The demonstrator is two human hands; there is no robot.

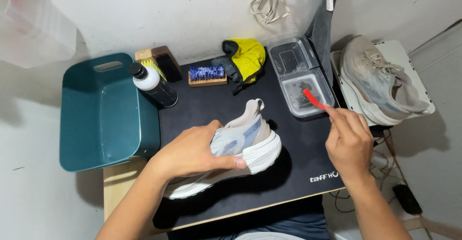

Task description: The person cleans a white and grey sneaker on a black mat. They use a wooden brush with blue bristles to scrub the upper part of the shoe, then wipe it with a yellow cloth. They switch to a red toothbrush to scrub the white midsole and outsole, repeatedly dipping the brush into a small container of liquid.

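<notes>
1. Head view: white/grey knit sneaker (240,148) lies on black desk mat (288,172), centre of frame, tipped a bit on its side. Long axis runs diagonal: heel w/ pull tab points up-right toward the tubs, toe end points down-left, hidden under the wrist.
2. Left hand (192,153) closed over the sneaker's upper, thumb pressed along the sole edge near the heel; gripping it.
3. Right hand (349,141) closed on a thin red-handled brush (313,99); its tip sits in the clear plastic tub (327,88) w/ dark bits in it. 2nd clear tub (291,55) just behind.
4. Back of mat: black bottle w/ white shoulder (154,83), wooden brush w/ yellow bristles (156,62), small blue-bristle brush (207,74), yellow/grey cloth (245,57).
5. Teal plastic basin (103,115) left of mat, touching its edge.
6. Right side: dirty beige sneaker (380,83) on a white tray (404,52), well apart from the held one.
</notes>
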